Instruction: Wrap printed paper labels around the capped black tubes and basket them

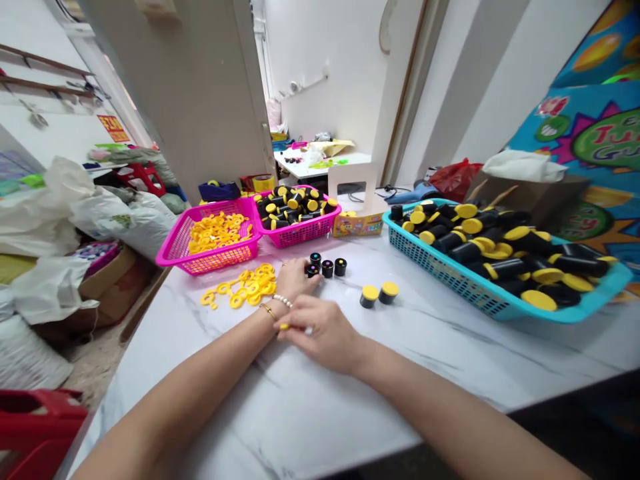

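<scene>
You have four dark-topped cylinders, seemingly left to do, at your left hand, grip unclear; two yellow-topped cylinders, apparently done, standing rightward; one yellow piece pinched in your right hand.

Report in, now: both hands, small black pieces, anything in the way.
Left hand at the small black pieces, grouped on the table. Right hand pinching a small yellow piece. Right hand overlaps the left in view; contact unclear.
</scene>
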`<state>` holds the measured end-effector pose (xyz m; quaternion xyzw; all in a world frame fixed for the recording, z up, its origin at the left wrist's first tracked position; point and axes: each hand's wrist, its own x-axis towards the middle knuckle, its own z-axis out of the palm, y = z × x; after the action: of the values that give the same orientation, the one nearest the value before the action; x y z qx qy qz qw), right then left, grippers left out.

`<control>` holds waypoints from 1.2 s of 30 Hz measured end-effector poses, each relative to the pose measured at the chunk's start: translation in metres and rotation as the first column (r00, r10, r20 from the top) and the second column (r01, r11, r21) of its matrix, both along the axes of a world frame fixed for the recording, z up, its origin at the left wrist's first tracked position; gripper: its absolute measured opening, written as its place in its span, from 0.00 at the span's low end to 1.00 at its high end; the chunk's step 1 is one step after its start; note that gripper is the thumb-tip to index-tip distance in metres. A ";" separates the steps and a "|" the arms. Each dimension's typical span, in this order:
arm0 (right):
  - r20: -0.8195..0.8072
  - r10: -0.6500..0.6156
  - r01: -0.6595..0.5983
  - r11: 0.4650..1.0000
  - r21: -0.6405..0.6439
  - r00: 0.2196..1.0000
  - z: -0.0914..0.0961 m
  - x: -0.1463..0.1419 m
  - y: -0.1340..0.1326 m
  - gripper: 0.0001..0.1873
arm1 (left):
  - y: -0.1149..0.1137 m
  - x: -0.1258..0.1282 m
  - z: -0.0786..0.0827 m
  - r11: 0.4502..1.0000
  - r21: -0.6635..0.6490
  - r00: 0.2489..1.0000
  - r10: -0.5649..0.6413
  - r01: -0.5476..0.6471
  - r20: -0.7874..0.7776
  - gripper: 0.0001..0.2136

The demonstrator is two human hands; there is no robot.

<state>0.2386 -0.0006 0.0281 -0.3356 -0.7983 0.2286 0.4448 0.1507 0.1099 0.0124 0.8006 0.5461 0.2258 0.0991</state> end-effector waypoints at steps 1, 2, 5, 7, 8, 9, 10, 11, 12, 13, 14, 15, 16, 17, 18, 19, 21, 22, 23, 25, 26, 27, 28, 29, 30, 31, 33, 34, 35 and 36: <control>-0.051 -0.061 0.057 0.995 -0.079 0.997 0.005 0.005 0.003 0.04 | -0.008 -0.007 0.000 0.999 -0.024 0.999 -0.032 0.032 0.011 0.12; -0.103 -0.128 0.108 0.978 -0.180 0.986 0.011 0.012 0.008 0.04 | -0.019 -0.014 0.001 0.997 -0.046 0.998 -0.060 0.061 0.016 0.11; -0.225 -0.244 0.098 0.852 -0.515 0.943 0.021 0.031 0.023 0.06 | -0.059 -0.038 0.002 0.993 -0.071 0.995 -0.091 0.094 0.041 0.09; -0.270 -0.229 -0.007 0.752 -0.659 0.935 0.020 0.038 0.031 0.10 | -0.084 -0.051 0.002 0.988 -0.075 0.988 -0.131 0.137 0.079 0.09; -0.287 -0.219 -0.055 0.700 -0.712 0.933 0.017 0.039 0.033 0.12 | -0.093 -0.057 0.002 0.986 -0.080 0.986 -0.138 0.145 0.095 0.10; -0.300 -0.211 -0.099 0.644 -0.759 0.930 0.014 0.038 0.035 0.14 | -0.100 -0.061 0.001 0.984 -0.092 0.984 -0.145 0.155 0.107 0.10; -0.308 -0.203 -0.138 0.584 -0.800 0.929 0.010 0.037 0.035 0.15 | -0.104 -0.065 0.001 0.981 -0.112 0.982 -0.148 0.161 0.114 0.11; -0.307 -0.195 -0.164 0.528 -0.833 0.931 0.007 0.034 0.035 0.15 | -0.105 -0.068 0.000 0.977 -0.138 0.982 -0.149 0.165 0.116 0.11; -0.296 -0.190 -0.173 0.484 -0.858 0.936 0.004 0.032 0.035 0.16 | -0.105 -0.071 -0.001 0.970 -0.169 0.981 -0.154 0.172 0.118 0.10; -0.282 -0.184 -0.172 0.456 -0.873 0.942 0.001 0.029 0.034 0.16 | -0.104 -0.073 -0.002 0.963 -0.198 0.980 -0.160 0.181 0.120 0.10; -0.268 -0.177 -0.167 0.440 -0.882 0.947 0.000 0.026 0.033 0.16 | -0.102 -0.074 -0.003 0.957 -0.221 0.978 -0.165 0.190 0.124 0.10; -0.255 -0.173 -0.159 0.434 -0.887 0.951 -0.002 0.023 0.032 0.16 | -0.100 -0.075 -0.004 0.952 -0.236 0.978 -0.166 0.193 0.129 0.09; -0.242 -0.171 -0.147 0.433 -0.889 0.955 -0.003 0.021 0.031 0.16 | -0.099 -0.076 -0.004 0.950 -0.243 0.977 -0.167 0.195 0.132 0.09; -0.227 -0.171 -0.134 0.434 -0.891 0.959 -0.004 0.019 0.030 0.16 | -0.098 -0.077 -0.005 0.949 -0.244 0.976 -0.170 0.198 0.134 0.09; -0.210 -0.171 -0.119 0.432 -0.894 0.963 -0.005 0.018 0.029 0.16 | -0.097 -0.077 -0.005 0.949 -0.244 0.976 -0.171 0.200 0.133 0.10; -0.193 -0.176 -0.100 0.431 -0.897 0.965 -0.007 0.017 0.029 0.17 | -0.097 -0.077 -0.006 0.949 -0.243 0.976 -0.172 0.200 0.132 0.10; -0.167 -0.202 -0.064 0.437 -0.897 0.965 -0.010 0.015 0.029 0.17 | -0.096 -0.076 -0.007 0.951 -0.238 0.976 -0.170 0.198 0.133 0.10; -0.160 -0.216 -0.050 0.441 -0.896 0.963 -0.012 0.015 0.029 0.17 | -0.096 -0.076 -0.007 0.953 -0.232 0.977 -0.168 0.196 0.134 0.10; -0.156 -0.228 -0.039 0.446 -0.894 0.961 -0.013 0.015 0.029 0.17 | -0.096 -0.076 -0.007 0.955 -0.226 0.977 -0.164 0.191 0.134 0.10; -0.152 -0.233 -0.031 0.453 -0.891 0.961 -0.015 0.015 0.030 0.17 | -0.096 -0.076 -0.007 0.960 -0.215 0.979 -0.156 0.182 0.133 0.11; -0.149 -0.227 -0.031 0.454 -0.890 0.962 -0.016 0.015 0.030 0.17 | -0.096 -0.076 -0.006 0.959 -0.215 0.978 -0.154 0.182 0.140 0.12; -0.147 -0.219 -0.032 0.455 -0.890 0.965 -0.016 0.015 0.030 0.17 | -0.096 -0.076 -0.004 0.956 -0.226 0.975 -0.156 0.189 0.156 0.12; -0.145 -0.209 -0.035 0.454 -0.890 0.967 -0.015 0.016 0.030 0.17 | -0.097 -0.077 -0.002 0.946 -0.252 0.970 -0.157 0.201 0.186 0.12; -0.145 -0.201 -0.039 0.455 -0.889 0.969 -0.015 0.016 0.029 0.16 | -0.097 -0.077 0.001 0.928 -0.299 0.960 -0.155 0.222 0.232 0.12; -0.146 -0.194 -0.043 0.456 -0.889 0.970 -0.014 0.016 0.029 0.16 | -0.097 -0.078 0.003 0.897 -0.364 0.945 -0.145 0.251 0.292 0.14; -0.147 -0.188 -0.046 0.457 -0.888 0.971 -0.013 0.016 0.029 0.16 | -0.097 -0.079 0.005 0.853 -0.440 0.926 -0.119 0.280 0.358 0.16; -0.142 -0.188 -0.038 0.470 -0.882 0.972 -0.013 0.015 0.027 0.17 | -0.096 -0.079 0.007 0.749 -0.573 0.881 -0.030 0.332 0.472 0.19; -0.140 -0.196 -0.028 0.485 -0.874 0.971 -0.013 0.015 0.026 0.18 | -0.095 -0.079 0.007 0.709 -0.611 0.858 0.016 0.353 0.514 0.19; -0.140 -0.204 -0.019 0.502 -0.864 0.969 -0.014 0.014 0.025 0.18 | -0.094 -0.078 0.007 0.679 -0.632 0.835 0.052 0.373 0.548 0.17; -0.142 -0.210 -0.012 0.521 -0.853 0.967 -0.014 0.013 0.023 0.18 | -0.093 -0.078 0.007 0.660 -0.641 0.813 0.079 0.390 0.576 0.15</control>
<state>0.2518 0.0227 0.0141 -0.5258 -0.5090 0.5984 0.3261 0.0732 0.0172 0.0192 0.6345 0.4611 0.2001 0.5872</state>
